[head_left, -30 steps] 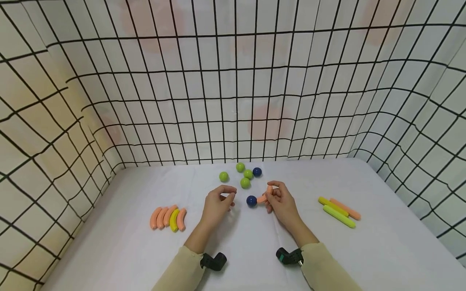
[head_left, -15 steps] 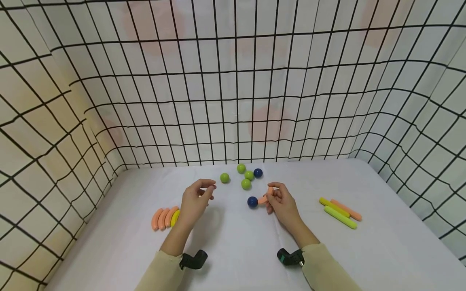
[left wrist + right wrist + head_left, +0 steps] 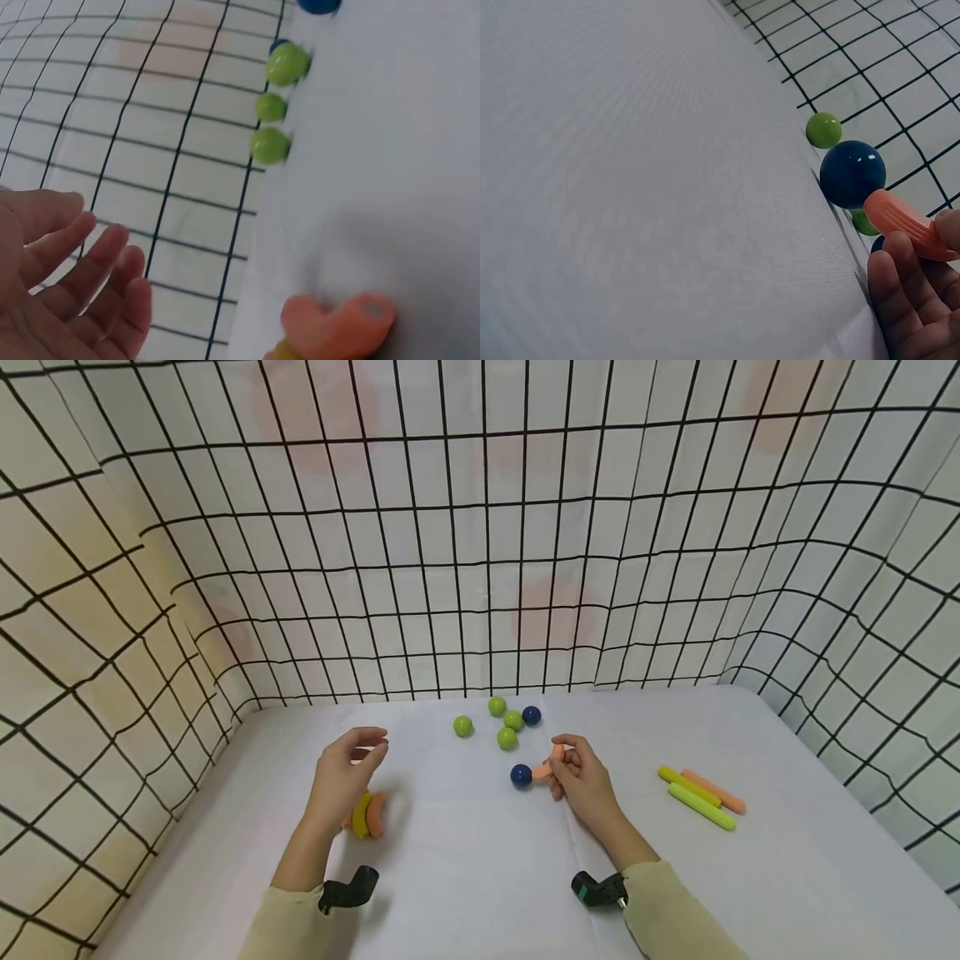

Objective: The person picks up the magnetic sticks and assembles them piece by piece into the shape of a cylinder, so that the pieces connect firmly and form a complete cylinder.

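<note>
Pinched between thumb and fingers of the right-hand grip (image 3: 585,783), just right of centre in the head view: a curved orange stick (image 3: 542,772), slanting along its long axis from lower left to upper right, with lower-left end touching a dark blue ball (image 3: 521,776). In the right wrist view, pointing up and left toward that ball. At left of the head frame, near a curved yellow stick (image 3: 361,817) and another curved orange stick (image 3: 376,815), both lengthwise nearly vertical: the left-hand grip (image 3: 339,781), loosely bent, holding nothing.
</note>
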### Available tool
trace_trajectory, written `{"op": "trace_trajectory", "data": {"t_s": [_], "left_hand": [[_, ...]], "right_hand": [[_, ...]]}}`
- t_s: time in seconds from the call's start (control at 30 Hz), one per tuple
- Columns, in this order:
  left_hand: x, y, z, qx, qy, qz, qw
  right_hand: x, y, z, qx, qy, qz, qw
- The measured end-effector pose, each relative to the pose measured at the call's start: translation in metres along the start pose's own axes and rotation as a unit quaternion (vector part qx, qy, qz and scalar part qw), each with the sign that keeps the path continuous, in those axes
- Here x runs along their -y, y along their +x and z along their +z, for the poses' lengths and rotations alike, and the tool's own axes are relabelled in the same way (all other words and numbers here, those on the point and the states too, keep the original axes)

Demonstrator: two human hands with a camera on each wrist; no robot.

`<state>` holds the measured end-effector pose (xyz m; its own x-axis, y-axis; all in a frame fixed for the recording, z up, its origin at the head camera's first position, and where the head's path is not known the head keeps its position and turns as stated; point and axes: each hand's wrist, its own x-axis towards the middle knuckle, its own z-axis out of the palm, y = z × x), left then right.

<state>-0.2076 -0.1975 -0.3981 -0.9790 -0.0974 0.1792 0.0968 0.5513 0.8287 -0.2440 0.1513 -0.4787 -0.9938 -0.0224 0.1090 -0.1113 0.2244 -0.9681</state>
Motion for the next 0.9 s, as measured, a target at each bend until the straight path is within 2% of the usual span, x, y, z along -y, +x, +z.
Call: {"op": "trace_trajectory", "data": {"t_s": [0.23,0.47,0.57,0.7,0.9], "left_hand": [[0.013,0.002,-0.026,0.023,0.045,-0.025,0.9984],[0.033,0.005,-0.043,-0.021,0.071,-0.054,0.9958],[0.040,0.004,-0.049,-0.024,0.078,-0.060,0.9949],[0.048,0.003,-0.056,-0.002,0.089,-0.078,0.9930],[0.060,0.001,-0.062,0.059,0.115,-0.118,0.9846]], "right_hand": [[-0.005,0.001,-0.001,0.006,-0.007,0.003,1.000],[-0.005,0.003,-0.003,0.005,-0.003,-0.004,1.000],[-0.005,0.003,-0.002,0.007,-0.005,0.000,1.000],[-0.006,0.004,0.000,0.004,-0.009,0.007,1.000],[-0.005,0.004,-0.001,0.011,-0.006,0.010,1.000]]}}
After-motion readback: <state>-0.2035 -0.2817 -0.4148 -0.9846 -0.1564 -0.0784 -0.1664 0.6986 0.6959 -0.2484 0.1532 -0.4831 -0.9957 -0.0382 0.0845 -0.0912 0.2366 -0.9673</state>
